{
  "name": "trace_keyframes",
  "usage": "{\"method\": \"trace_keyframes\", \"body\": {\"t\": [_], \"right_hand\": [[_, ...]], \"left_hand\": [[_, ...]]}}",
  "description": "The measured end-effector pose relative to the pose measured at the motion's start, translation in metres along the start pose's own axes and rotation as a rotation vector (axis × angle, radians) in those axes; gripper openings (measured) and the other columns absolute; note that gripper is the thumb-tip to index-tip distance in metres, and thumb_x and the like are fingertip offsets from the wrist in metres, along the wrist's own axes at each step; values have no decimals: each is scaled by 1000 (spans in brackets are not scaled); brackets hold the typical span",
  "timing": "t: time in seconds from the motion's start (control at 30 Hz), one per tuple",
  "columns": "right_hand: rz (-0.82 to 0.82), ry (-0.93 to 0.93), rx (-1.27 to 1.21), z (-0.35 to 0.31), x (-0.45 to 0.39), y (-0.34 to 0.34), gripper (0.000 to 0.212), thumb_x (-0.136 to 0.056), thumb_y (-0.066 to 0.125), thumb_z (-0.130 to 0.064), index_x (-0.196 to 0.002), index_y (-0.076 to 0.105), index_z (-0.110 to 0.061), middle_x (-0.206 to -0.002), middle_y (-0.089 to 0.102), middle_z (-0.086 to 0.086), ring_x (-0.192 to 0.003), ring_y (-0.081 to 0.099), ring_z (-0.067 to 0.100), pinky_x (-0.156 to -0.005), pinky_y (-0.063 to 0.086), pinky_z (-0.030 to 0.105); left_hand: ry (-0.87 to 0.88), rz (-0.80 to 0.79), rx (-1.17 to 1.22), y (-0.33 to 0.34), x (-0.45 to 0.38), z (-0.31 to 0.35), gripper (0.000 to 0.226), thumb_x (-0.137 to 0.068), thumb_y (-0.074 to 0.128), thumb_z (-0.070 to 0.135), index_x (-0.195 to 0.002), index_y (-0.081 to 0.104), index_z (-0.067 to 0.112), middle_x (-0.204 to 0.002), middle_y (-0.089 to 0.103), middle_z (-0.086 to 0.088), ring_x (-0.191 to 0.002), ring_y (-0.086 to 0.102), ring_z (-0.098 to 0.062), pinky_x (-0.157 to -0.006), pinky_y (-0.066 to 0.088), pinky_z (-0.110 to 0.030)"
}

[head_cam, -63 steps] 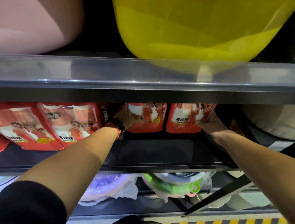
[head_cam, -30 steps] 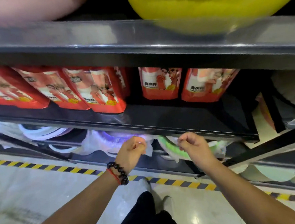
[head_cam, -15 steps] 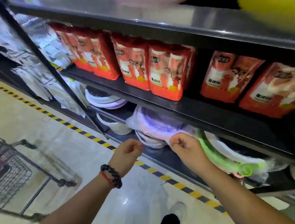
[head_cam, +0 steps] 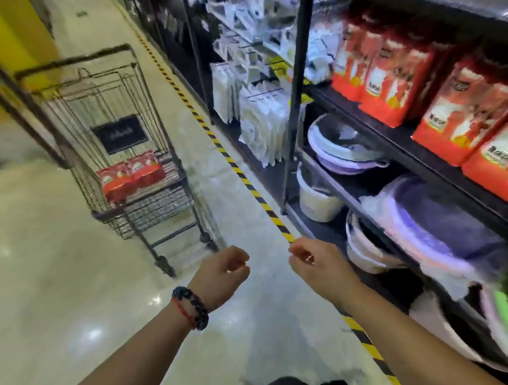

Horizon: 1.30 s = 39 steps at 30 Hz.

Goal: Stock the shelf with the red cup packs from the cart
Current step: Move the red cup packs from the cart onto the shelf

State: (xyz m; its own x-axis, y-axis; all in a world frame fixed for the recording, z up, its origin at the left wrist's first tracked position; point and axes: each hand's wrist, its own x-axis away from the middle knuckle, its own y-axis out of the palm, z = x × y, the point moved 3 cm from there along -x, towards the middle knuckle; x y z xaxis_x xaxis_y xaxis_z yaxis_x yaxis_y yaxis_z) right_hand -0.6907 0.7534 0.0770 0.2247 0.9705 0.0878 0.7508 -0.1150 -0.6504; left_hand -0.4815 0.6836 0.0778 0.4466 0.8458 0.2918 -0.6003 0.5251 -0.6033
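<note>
Both arms reach forward at waist level over the floor. The left hand and right hand have loosely curled fingers and hold nothing. Two red cup packs lie in the cart, well apart ahead-left of the hands. More packs stand along the shelf on the right.

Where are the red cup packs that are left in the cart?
In the head view, the red cup packs lie in the cart, left of the striped floor line and the shelf.
</note>
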Motion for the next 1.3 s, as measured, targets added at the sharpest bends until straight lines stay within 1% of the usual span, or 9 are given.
{"method": "trace_keyframes", "body": {"t": [0.13,0.33,0.43,0.57,0.67,0.8,0.97,1.13,1.3], "right_hand": [[-82,-123,69,-61,-22,47,7,-90,66,-23,-96,69,-23,-82,63,-15,-76,56,-6,-76,46,25],[-219,-199,127,-111,-52,94,6,-92,62,-26,-96,67,-25,-90,67,-13,-84,59,5,-79,51,28],[-278,-205,153,-121,-74,110,7,-92,61,-27,-97,67,-28,-91,67,-14,-88,60,2,-79,51,25],[-314,-225,151,-138,-115,126,9,-93,62,-24,-100,66,-26,-92,65,-16,-87,58,-4,-74,45,14],[-320,-235,136,-149,-156,138,6,-93,62,-25,-96,65,-29,-89,64,-19,-86,59,-3,-78,50,24],[-328,-253,121,-167,-219,158,12,-91,61,-24,-89,61,-36,-86,66,-16,-85,61,4,-79,54,34],[-373,-294,88,-196,-282,175,17,-91,58,-25,-84,57,-40,-86,65,-12,-83,61,7,-76,53,33],[-402,-306,77,-209,-330,189,12,-90,59,-23,-84,61,-34,-83,65,-11,-79,59,9,-72,52,35],[-423,-307,74,-231,-371,212,25,-90,63,-16,-78,60,-38,-79,65,-11,-68,55,1,-64,43,18]], "left_hand": [[-97,74,2,-55,30,-55,24,-94,59,23,-117,63,19,-110,64,4,-99,59,-13,-85,45,-24],[-158,224,78,-109,48,-103,21,-94,59,22,-114,64,19,-104,63,8,-97,60,-11,-75,42,-15],[-188,264,124,-125,43,-122,14,-93,60,23,-107,63,25,-106,65,10,-97,61,-9,-72,39,-10],[-227,296,134,-147,26,-140,16,-92,61,23,-107,65,22,-109,67,8,-101,62,-11,-78,42,-14],[-261,315,108,-170,4,-150,17,-92,60,24,-108,65,22,-107,67,7,-99,61,-11,-82,44,-18],[-316,364,56,-214,-37,-161,15,-91,60,21,-106,64,22,-94,63,13,-90,59,-6,-69,37,-2],[-355,375,-13,-269,-90,-168,9,-91,60,22,-97,60,29,-98,64,8,-92,60,-11,-75,43,-19],[-348,385,66,-293,-129,-181,10,-90,62,22,-97,61,30,-99,65,11,-93,60,-7,-79,44,-19],[-388,410,183,-315,-149,-214,9,-91,63,22,-93,62,31,-104,68,9,-95,62,-9,-85,48,-25]]}}
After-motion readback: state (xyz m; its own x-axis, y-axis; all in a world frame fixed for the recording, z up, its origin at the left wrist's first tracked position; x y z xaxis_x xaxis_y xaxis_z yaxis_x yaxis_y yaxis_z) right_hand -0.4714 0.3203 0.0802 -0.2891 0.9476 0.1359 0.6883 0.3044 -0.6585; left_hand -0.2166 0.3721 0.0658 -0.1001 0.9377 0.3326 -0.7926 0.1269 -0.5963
